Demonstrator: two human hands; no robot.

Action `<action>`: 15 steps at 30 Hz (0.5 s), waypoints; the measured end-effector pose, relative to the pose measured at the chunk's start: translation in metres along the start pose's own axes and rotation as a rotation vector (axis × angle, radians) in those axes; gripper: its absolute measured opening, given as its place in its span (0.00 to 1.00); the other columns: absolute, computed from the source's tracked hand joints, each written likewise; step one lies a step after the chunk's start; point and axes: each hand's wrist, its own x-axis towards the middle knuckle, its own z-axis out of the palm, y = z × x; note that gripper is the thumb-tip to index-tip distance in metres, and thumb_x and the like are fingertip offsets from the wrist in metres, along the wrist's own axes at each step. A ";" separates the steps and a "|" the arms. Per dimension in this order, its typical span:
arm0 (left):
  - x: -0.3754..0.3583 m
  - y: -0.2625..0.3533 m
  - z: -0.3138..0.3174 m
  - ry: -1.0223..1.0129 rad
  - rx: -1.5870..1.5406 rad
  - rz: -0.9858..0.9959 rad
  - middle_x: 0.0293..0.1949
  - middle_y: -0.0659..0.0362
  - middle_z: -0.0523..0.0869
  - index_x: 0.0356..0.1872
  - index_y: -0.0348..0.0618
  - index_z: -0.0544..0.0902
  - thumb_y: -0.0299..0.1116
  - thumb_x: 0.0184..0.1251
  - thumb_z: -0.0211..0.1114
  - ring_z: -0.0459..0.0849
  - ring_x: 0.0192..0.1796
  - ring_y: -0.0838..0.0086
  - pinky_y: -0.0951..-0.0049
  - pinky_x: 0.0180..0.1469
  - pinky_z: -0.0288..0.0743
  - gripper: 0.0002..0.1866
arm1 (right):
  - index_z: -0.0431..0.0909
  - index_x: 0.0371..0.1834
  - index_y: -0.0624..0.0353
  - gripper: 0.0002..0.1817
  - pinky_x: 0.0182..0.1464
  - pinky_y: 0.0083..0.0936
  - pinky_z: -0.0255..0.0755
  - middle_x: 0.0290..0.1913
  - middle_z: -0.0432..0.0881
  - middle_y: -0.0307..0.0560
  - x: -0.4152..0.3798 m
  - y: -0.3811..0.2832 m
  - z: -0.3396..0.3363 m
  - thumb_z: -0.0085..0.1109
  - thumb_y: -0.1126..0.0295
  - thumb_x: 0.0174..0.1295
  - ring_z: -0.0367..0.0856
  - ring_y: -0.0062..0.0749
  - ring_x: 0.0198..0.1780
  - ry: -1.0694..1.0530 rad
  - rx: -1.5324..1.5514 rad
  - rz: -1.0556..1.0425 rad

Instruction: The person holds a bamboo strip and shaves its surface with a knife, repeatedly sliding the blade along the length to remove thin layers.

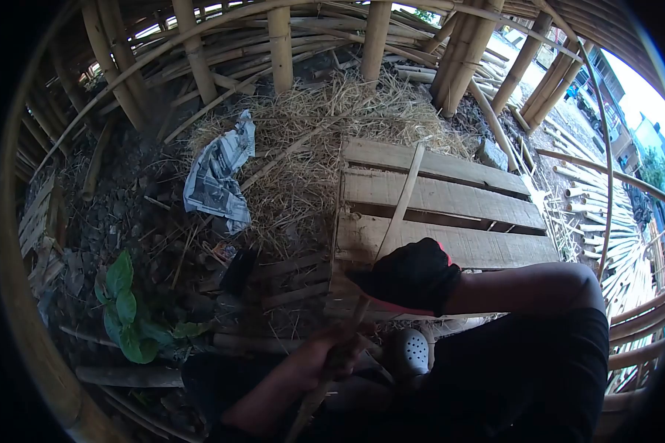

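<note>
A pale bamboo strip (400, 207) slants from the wooden slat pallet down toward my lap. My right hand (410, 279), covered by black fabric with red edging, is closed round the strip about midway along it. Lower down, my left hand (334, 353) is bare and wraps round the same length, its fingers partly in shadow. Beneath the strip's upper end lies the pallet (443, 193), made of flat boards with gaps. A white shoe with holes (415, 352) shows below my right hand.
Crumpled newspaper (218, 177) lies on straw (295, 148) at the left. A leafy green plant (129, 310) grows nearer my left side. Upright bamboo posts (281, 50) stand behind, with stacked poles beyond. A grey stone (493, 155) sits beside the pallet, and cut bamboo (591, 214) lies at right.
</note>
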 end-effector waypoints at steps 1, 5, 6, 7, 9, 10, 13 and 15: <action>-0.003 0.003 0.001 0.022 -0.035 0.009 0.29 0.65 0.76 0.62 0.41 0.73 0.51 0.76 0.55 0.74 0.30 0.82 0.80 0.27 0.66 0.26 | 0.85 0.41 0.44 0.20 0.24 0.36 0.76 0.26 0.84 0.43 0.001 0.002 -0.003 0.47 0.46 0.70 0.85 0.42 0.26 -0.002 0.003 -0.002; -0.005 0.008 0.001 0.107 0.061 0.078 0.29 0.65 0.76 0.56 0.42 0.75 0.47 0.76 0.56 0.74 0.28 0.80 0.79 0.25 0.65 0.20 | 0.85 0.33 0.51 0.28 0.31 0.38 0.77 0.26 0.84 0.46 0.002 0.005 -0.025 0.53 0.37 0.64 0.85 0.44 0.28 -0.090 0.278 0.069; -0.003 0.006 -0.004 0.108 0.062 0.075 0.29 0.65 0.76 0.56 0.42 0.75 0.47 0.76 0.56 0.74 0.28 0.80 0.79 0.25 0.65 0.20 | 0.84 0.31 0.54 0.29 0.34 0.37 0.77 0.25 0.84 0.46 0.002 0.006 -0.025 0.57 0.36 0.61 0.85 0.43 0.29 -0.085 0.338 0.075; -0.001 0.004 -0.013 0.062 0.015 0.062 0.27 0.65 0.76 0.51 0.44 0.76 0.47 0.77 0.56 0.74 0.25 0.81 0.79 0.23 0.65 0.17 | 0.84 0.31 0.54 0.29 0.34 0.37 0.77 0.25 0.84 0.46 0.000 0.008 -0.019 0.57 0.36 0.61 0.85 0.43 0.29 -0.086 0.340 0.076; 0.001 0.002 -0.014 0.016 -0.030 0.046 0.25 0.65 0.75 0.47 0.45 0.78 0.47 0.77 0.55 0.74 0.22 0.82 0.80 0.20 0.65 0.16 | 0.84 0.31 0.53 0.29 0.32 0.36 0.77 0.25 0.83 0.45 -0.004 0.011 -0.007 0.58 0.35 0.60 0.85 0.43 0.29 0.056 0.285 -0.014; 0.000 0.002 -0.008 0.065 -0.037 0.089 0.23 0.66 0.75 0.45 0.47 0.78 0.48 0.78 0.56 0.72 0.19 0.82 0.79 0.19 0.63 0.15 | 0.84 0.31 0.53 0.29 0.32 0.36 0.77 0.25 0.83 0.45 -0.006 0.010 -0.006 0.58 0.35 0.60 0.85 0.43 0.29 0.056 0.286 -0.009; -0.001 0.001 0.001 0.178 0.059 0.136 0.21 0.67 0.73 0.43 0.49 0.78 0.49 0.78 0.55 0.69 0.16 0.83 0.80 0.16 0.59 0.15 | 0.84 0.31 0.54 0.29 0.30 0.35 0.77 0.24 0.83 0.44 -0.007 0.005 -0.006 0.59 0.35 0.60 0.85 0.40 0.29 0.042 0.312 0.050; 0.001 -0.003 0.001 0.242 0.162 0.142 0.21 0.67 0.72 0.42 0.49 0.78 0.50 0.78 0.55 0.67 0.15 0.84 0.80 0.16 0.56 0.16 | 0.83 0.32 0.54 0.33 0.32 0.38 0.78 0.26 0.84 0.47 -0.006 0.004 -0.004 0.52 0.32 0.62 0.85 0.44 0.30 -0.038 0.284 0.063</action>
